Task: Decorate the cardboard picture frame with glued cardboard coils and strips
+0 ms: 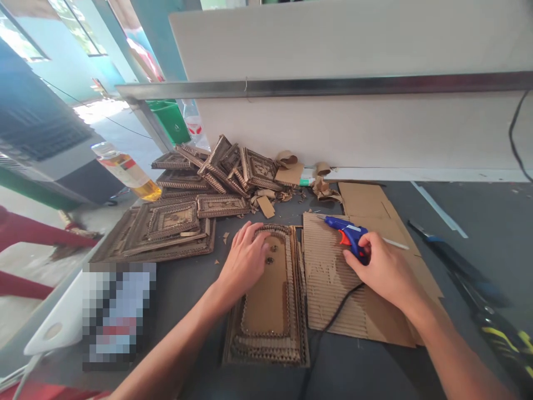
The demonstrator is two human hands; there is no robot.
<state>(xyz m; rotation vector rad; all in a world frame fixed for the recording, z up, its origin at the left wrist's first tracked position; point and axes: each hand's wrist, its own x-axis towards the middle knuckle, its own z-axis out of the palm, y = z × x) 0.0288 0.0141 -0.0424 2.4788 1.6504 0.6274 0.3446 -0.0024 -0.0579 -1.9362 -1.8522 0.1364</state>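
A rectangular cardboard frame (265,300) with raised corrugated borders lies lengthwise before me, two small dark coils on its flat middle. My left hand (249,255) grips its upper left rim, fingers bent over the border; the fingertips are partly hidden. In my right hand (377,266) is a blue hot glue gun (352,233) with an orange trigger, held by the handle. Its nozzle points to the upper left, and a white glue stick sticks out of the back. Under the glue gun lies a corrugated cardboard sheet (328,289).
Several finished cardboard frames (225,166) are heaped at the back left, beside a bottle of yellow liquid (129,172). Cardboard scraps (266,205) lie near the wall. Scissors or similar tools (466,278) rest at right. The gun's black cord (333,319) runs toward me past the frame.
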